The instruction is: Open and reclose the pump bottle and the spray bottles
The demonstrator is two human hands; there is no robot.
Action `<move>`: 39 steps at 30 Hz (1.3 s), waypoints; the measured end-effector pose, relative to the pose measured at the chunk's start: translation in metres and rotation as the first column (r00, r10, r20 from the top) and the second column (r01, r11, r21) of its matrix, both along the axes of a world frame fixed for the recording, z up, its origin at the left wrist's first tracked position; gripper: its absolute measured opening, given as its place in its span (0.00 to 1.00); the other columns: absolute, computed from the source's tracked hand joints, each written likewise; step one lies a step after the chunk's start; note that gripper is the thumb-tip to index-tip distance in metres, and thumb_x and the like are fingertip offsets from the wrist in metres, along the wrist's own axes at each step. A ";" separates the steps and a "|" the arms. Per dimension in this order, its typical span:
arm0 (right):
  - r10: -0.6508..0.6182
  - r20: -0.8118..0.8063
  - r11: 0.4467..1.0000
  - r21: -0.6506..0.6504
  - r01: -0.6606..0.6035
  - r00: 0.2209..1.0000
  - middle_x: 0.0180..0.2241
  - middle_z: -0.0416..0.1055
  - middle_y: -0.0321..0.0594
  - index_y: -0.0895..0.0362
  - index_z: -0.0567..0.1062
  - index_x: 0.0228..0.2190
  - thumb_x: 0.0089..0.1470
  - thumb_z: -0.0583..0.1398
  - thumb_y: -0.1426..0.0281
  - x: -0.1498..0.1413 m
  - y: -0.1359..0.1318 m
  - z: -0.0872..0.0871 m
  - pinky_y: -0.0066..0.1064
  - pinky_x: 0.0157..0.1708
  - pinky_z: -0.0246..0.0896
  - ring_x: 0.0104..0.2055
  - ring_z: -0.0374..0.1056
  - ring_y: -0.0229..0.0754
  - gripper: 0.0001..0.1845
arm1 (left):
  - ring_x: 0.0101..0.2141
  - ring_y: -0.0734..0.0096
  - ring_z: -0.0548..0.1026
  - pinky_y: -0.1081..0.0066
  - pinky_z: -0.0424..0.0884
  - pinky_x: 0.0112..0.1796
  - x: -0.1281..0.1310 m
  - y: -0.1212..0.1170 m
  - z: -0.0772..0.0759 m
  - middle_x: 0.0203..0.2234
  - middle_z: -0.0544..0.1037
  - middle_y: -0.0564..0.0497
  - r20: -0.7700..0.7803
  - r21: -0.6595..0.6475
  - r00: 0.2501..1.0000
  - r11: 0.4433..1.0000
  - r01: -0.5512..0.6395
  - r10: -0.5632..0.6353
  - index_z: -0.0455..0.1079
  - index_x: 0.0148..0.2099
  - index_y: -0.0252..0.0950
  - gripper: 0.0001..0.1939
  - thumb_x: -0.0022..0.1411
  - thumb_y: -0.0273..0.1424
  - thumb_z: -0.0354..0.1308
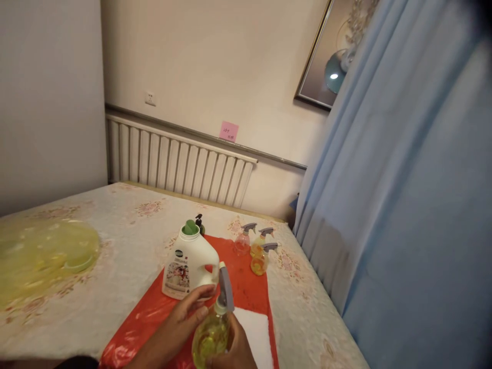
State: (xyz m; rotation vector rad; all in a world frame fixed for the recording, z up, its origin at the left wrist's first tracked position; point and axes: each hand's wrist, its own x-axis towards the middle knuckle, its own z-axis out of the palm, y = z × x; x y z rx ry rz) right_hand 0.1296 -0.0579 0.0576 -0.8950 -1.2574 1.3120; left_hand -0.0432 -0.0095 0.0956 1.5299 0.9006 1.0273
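A small clear spray bottle (210, 335) with yellow liquid and a grey trigger head is held low in the view. My right hand (234, 351) wraps its body from the right. My left hand (188, 315) has its fingers curled against the bottle's neck, just below the trigger. Right behind my hands stands a white detergent jug (188, 266) with a green cap, on a red plastic sheet (246, 282). A white cloth (253, 333) lies on the sheet beside my right hand.
Three more small spray bottles (257, 248) stand at the red sheet's far edge, a dark pump bottle (199, 223) behind the jug. A yellow plastic sheet (42, 253) lies at the left on the floral surface. A radiator lines the wall; a blue curtain hangs at the right.
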 end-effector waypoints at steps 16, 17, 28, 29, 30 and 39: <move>0.055 0.097 0.998 -0.021 -0.053 0.994 0.45 0.76 0.42 0.53 0.74 0.49 0.20 0.75 0.64 0.002 -0.018 -0.004 0.47 0.52 0.64 0.50 0.71 0.59 0.47 | 0.41 0.60 0.75 0.66 0.72 0.42 0.016 -0.030 0.018 0.38 0.78 0.49 0.097 -0.093 0.966 0.964 0.250 -0.241 0.73 0.49 0.37 0.20 0.59 0.43 0.58; 0.054 0.087 0.999 -0.011 -0.053 0.995 0.44 0.76 0.42 0.53 0.73 0.49 0.21 0.74 0.64 0.001 -0.017 -0.005 0.48 0.51 0.65 0.49 0.71 0.59 0.46 | 0.40 0.60 0.75 0.67 0.72 0.41 0.019 -0.030 0.014 0.36 0.78 0.50 0.110 -0.081 0.970 0.971 0.224 -0.215 0.73 0.47 0.36 0.19 0.58 0.42 0.59; -0.006 0.091 1.000 -0.003 0.006 0.996 0.35 0.75 0.40 0.55 0.73 0.41 0.22 0.73 0.62 -0.004 -0.019 -0.005 0.43 0.41 0.70 0.42 0.73 0.56 0.38 | 0.39 0.55 0.76 0.66 0.72 0.41 0.040 -0.038 0.008 0.35 0.80 0.47 0.020 -0.006 0.990 0.990 -0.142 0.142 0.74 0.41 0.35 0.19 0.50 0.41 0.62; -0.010 0.086 1.000 0.006 0.010 0.996 0.35 0.75 0.40 0.54 0.73 0.42 0.21 0.73 0.62 -0.003 -0.019 -0.004 0.44 0.42 0.70 0.44 0.73 0.58 0.39 | 0.39 0.56 0.75 0.67 0.72 0.40 0.039 -0.039 0.009 0.35 0.80 0.47 0.030 -0.002 0.995 0.996 -0.093 0.093 0.74 0.43 0.35 0.19 0.52 0.42 0.61; -0.017 0.087 1.000 0.014 0.016 0.996 0.36 0.76 0.41 0.53 0.73 0.43 0.21 0.74 0.63 -0.003 -0.020 -0.002 0.46 0.43 0.69 0.45 0.72 0.59 0.41 | 0.39 0.57 0.75 0.68 0.72 0.40 0.037 -0.041 0.011 0.36 0.80 0.47 0.042 0.000 0.998 0.999 -0.038 0.038 0.73 0.45 0.35 0.21 0.55 0.44 0.60; -0.053 0.118 0.998 -0.016 0.055 0.992 0.42 0.77 0.43 0.53 0.73 0.48 0.21 0.74 0.68 0.000 -0.023 0.000 0.48 0.47 0.68 0.48 0.72 0.59 0.45 | 0.45 0.56 0.76 0.63 0.72 0.48 0.019 -0.040 0.014 0.47 0.79 0.48 0.142 -0.140 0.983 0.981 0.134 -0.114 0.73 0.52 0.40 0.27 0.56 0.51 0.60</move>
